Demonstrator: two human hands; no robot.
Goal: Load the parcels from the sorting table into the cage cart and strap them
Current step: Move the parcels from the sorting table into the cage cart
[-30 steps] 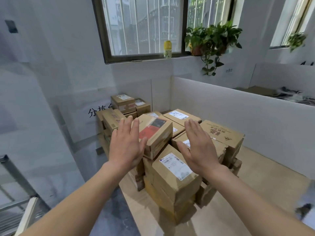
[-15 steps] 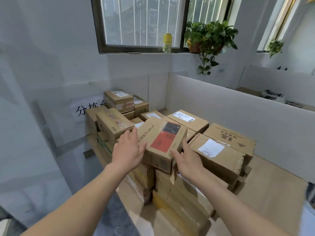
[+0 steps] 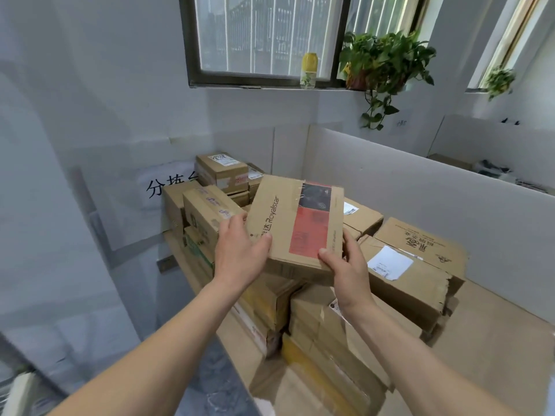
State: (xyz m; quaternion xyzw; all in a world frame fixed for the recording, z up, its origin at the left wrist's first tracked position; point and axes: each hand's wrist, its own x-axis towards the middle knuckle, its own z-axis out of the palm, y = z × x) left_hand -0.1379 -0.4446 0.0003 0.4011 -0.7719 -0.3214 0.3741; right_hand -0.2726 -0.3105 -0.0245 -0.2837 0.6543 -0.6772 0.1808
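Note:
A flat cardboard parcel with a red and black panel and "Royalstar" print (image 3: 288,223) is lifted and tilted above a pile of parcels. My left hand (image 3: 240,253) grips its near left corner, thumb on top. Its near right corner is gripped by my right hand (image 3: 345,265), thumb on the top face. Below lie several stacked brown parcels (image 3: 405,271) on the sorting table (image 3: 495,340). The cage cart is out of sight.
A white partition wall (image 3: 420,199) runs along the table's far right side. More parcels (image 3: 222,172) stand at the back by a sheet with black characters. A window sill holds a yellow bottle (image 3: 309,69) and a potted plant (image 3: 384,64). A metal frame edge (image 3: 18,391) shows at bottom left.
Both hands went from hovering open over the pile to gripping the red-panelled parcel. The parcel has risen off the stack and tilted up toward me.

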